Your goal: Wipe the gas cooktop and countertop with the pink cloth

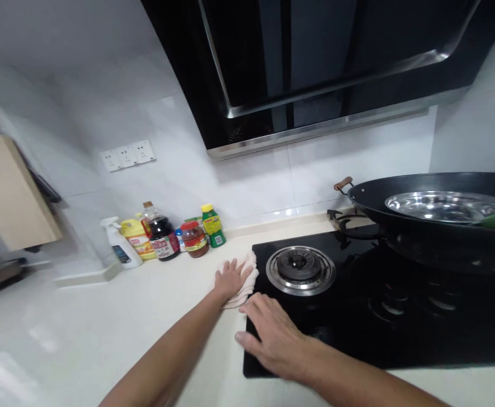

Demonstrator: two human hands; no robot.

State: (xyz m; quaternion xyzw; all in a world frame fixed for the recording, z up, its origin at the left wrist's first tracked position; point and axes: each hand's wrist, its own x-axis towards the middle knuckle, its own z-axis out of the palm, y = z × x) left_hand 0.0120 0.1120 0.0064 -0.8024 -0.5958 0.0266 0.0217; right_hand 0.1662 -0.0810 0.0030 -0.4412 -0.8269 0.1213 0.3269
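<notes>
My left hand (230, 280) holds a pale, folded cloth (250, 272) pressed against the white countertop (145, 316), just left of the black gas stove (340, 333). Its fingers bear down on the cloth from above, and the palm side is hidden. My right hand (272, 336) is over the stove's front left corner, thumb apart from slightly bent fingers, with nothing in it. Beyond the right hand is the left burner (300, 265) with its steel ring.
Along the wall stand a spray bottle (122, 244), a yellow jug (139, 238), a dark sauce bottle (162, 234), a red-lidded jar (195, 240) and a green bottle (213, 227). A large wok (400, 232) holding a steel basin (446, 206) occupies the right. A range hood (315, 68) overhangs.
</notes>
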